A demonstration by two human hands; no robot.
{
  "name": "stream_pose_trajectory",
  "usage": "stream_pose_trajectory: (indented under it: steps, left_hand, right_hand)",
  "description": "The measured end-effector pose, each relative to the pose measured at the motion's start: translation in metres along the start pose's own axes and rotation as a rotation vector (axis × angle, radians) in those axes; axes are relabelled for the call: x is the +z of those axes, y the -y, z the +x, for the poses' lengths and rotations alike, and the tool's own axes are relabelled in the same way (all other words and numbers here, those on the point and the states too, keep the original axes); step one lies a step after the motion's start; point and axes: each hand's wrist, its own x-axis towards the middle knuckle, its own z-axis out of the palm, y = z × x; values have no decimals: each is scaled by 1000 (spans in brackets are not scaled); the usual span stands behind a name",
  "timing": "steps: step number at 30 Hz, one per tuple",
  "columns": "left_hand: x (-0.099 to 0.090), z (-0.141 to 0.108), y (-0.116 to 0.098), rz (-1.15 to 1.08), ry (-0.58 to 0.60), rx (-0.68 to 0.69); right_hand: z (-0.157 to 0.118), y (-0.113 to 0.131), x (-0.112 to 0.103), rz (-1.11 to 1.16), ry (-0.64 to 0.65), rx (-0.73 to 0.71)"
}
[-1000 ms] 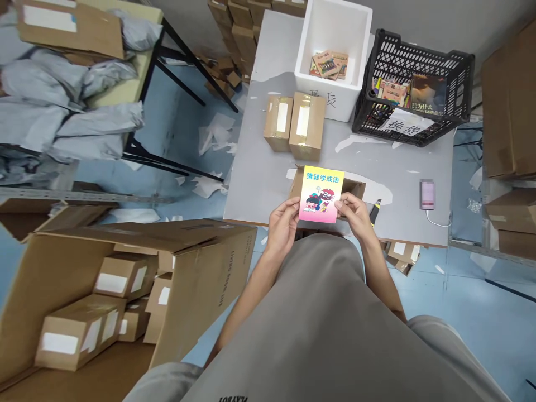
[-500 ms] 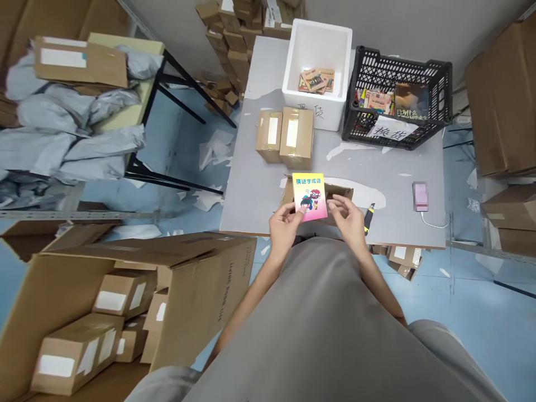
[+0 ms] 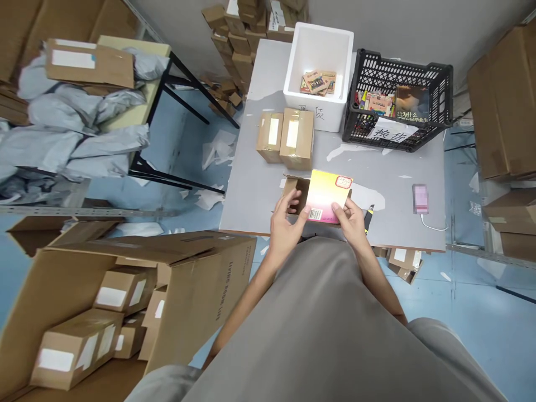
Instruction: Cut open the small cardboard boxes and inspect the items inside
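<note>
My right hand [image 3: 352, 222] grips a small booklet [image 3: 328, 192] by its lower right edge, thumb on top. The booklet's back cover faces me, fading from yellow to pink, with a barcode at the lower left and a red-framed label at the top right. My left hand [image 3: 287, 223] has its fingers spread, and its thumb tip is at the booklet's lower left corner. Beneath the booklet stands an open cardboard box [image 3: 296, 190], partly covered by it and by my hands. A yellow and black utility knife [image 3: 368, 218] lies just right of my right hand.
Two taped cartons [image 3: 297, 138] stand on the table [image 3: 402, 223] in front of a white foam box [image 3: 320, 109] and a black crate [image 3: 397, 137] holding books. A phone [image 3: 420, 199] on a cable lies at right. A large carton [image 3: 209, 296] with parcels stands at lower left.
The booklet has been turned from its illustrated front to its back and moved right. The grip has passed from my left hand to my right, and my left fingers have opened.
</note>
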Motion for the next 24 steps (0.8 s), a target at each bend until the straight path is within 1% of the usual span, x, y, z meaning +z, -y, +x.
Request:
stream_pose_trajectory:
  steps: [2, 4, 6, 8, 10, 12, 13, 14, 16, 18, 20, 22, 24]
  left_hand:
    - [-4, 4, 4, -140, 120, -128]
    - [-6, 5, 5, -218, 198, -203]
    - [-5, 4, 6, -229, 195, -221]
    - [-3, 2, 5, -218, 166, -208]
    - [-1, 0, 4, -189, 120, -175]
    - [1, -2, 3, -138, 51, -118]
    - [2, -3, 2, -106, 17, -72]
    - [2, -3, 1, -68, -11, -10]
    - [4, -6, -1, 22, -39, 150]
    - [6, -9, -2, 105, -23, 313]
    - [10, -14, -2, 156, 6, 424]
    - [14, -18, -3, 169, 36, 471]
    - [17, -20, -7, 155, 67, 446]
  right_hand:
    - [0, 1, -5, 11, 53, 30]
    - [0, -1, -6, 25, 75, 52]
    - [0, -7, -6, 37, 80, 72]
    - [1, -13, -7, 30, 59, 80]
    - [1, -16, -8, -23, -39, 36]
    - [-2, -15, -9, -109, -171, -36]
    - [-4, -14, -9, -144, -207, -59]
    - [-6, -12, -7, -163, -207, -62]
    - [-13, -7, -1, -147, -121, -23]
    - [-19, -3, 9, -93, -31, 25]
    - [-23, -1, 19, -47, -20, 47]
    - [-22, 0, 25, -21, -65, 47]
    - [-18, 1, 24, -8, -112, 31]
